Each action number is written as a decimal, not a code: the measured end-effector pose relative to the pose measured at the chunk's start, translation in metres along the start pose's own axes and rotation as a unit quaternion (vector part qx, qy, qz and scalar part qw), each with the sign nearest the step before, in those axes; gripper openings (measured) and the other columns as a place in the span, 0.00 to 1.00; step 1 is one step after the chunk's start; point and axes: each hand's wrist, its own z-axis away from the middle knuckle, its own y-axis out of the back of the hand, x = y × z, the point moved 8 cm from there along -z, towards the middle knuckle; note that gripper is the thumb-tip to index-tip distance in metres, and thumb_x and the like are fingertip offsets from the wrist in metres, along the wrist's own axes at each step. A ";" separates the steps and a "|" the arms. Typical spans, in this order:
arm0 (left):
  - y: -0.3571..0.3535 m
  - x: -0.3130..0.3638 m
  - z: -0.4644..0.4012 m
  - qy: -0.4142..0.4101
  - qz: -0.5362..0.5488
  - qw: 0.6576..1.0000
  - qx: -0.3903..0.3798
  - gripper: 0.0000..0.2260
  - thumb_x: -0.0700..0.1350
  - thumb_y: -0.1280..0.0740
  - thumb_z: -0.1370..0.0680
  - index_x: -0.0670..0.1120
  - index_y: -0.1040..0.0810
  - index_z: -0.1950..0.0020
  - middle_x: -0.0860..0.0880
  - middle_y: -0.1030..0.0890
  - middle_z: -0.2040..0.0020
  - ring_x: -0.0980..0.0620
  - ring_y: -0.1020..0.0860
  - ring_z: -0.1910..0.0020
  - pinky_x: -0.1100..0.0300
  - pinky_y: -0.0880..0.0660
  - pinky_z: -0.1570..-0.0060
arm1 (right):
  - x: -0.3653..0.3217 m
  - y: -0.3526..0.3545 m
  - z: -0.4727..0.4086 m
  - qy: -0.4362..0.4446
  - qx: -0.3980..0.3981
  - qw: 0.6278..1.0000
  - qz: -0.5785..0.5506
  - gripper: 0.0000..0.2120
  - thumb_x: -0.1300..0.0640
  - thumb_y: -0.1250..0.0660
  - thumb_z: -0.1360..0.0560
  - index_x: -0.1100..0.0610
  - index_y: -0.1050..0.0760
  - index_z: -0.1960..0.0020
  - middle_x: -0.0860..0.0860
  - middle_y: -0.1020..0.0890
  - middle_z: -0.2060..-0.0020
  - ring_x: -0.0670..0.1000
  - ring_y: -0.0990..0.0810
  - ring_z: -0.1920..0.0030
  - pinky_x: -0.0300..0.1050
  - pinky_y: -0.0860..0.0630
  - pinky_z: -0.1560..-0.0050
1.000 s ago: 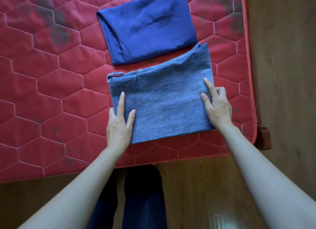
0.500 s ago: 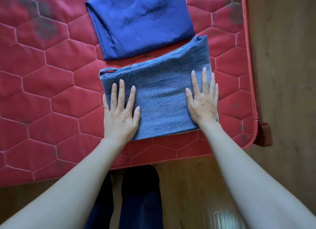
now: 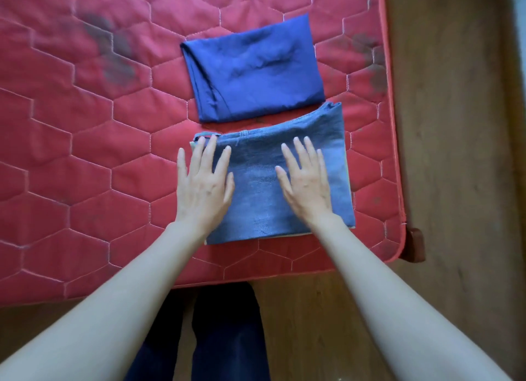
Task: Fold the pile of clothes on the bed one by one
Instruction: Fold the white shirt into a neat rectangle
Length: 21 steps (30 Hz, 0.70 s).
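Note:
Folded light-blue denim jeans (image 3: 256, 178) lie near the front right corner of the red quilted mattress (image 3: 85, 167). My left hand (image 3: 203, 187) lies flat on the jeans' left edge, fingers straight and spread. My right hand (image 3: 307, 184) lies flat on the right half, fingers straight. Just behind the jeans sits a folded dark-blue garment (image 3: 253, 70), apart from both hands.
The mattress edge runs along the front and right, with wooden floor (image 3: 455, 153) beyond. A brown bed-frame corner (image 3: 415, 245) sticks out at the right front. My dark-trousered legs (image 3: 225, 332) stand against the front edge.
Both hands went from touching the jeans' sides to lying flat on top, and slid forward toward the waistband. The view tilted, so the clothes appear lower in the frame.

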 end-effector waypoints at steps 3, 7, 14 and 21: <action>0.026 -0.035 0.001 0.017 -0.007 1.000 0.001 0.18 0.40 0.35 0.25 0.41 0.24 0.34 0.39 0.29 0.30 0.38 0.35 0.28 0.36 0.42 0.30 | -0.047 0.009 -0.008 0.027 -0.023 0.999 -0.021 0.22 0.53 0.43 0.18 0.59 0.34 0.27 0.58 0.33 0.27 0.57 0.41 0.24 0.53 0.47 0.24; 0.066 -0.107 0.020 0.066 -0.008 0.997 0.029 0.18 0.40 0.32 0.26 0.40 0.22 0.36 0.38 0.25 0.35 0.37 0.30 0.32 0.36 0.38 0.33 | -0.117 0.034 -0.022 0.066 0.029 0.996 -0.051 0.15 0.59 0.35 0.22 0.64 0.23 0.38 0.61 0.21 0.41 0.61 0.24 0.37 0.56 0.29 0.35; 0.136 -0.284 0.058 0.161 -0.007 0.985 0.068 0.19 0.45 0.40 0.26 0.40 0.21 0.38 0.39 0.21 0.41 0.38 0.24 0.40 0.38 0.31 0.38 | -0.301 0.029 -0.069 0.172 0.039 0.983 -0.059 0.13 0.59 0.34 0.23 0.63 0.21 0.41 0.58 0.19 0.45 0.59 0.21 0.41 0.55 0.25 0.41; 0.163 -0.502 0.084 0.224 -0.013 0.974 0.029 0.24 0.50 0.46 0.25 0.41 0.20 0.40 0.40 0.19 0.43 0.39 0.22 0.41 0.41 0.28 0.40 | -0.511 -0.024 -0.138 0.224 0.018 0.973 -0.045 0.14 0.56 0.36 0.21 0.59 0.23 0.38 0.55 0.20 0.41 0.57 0.25 0.36 0.54 0.29 0.36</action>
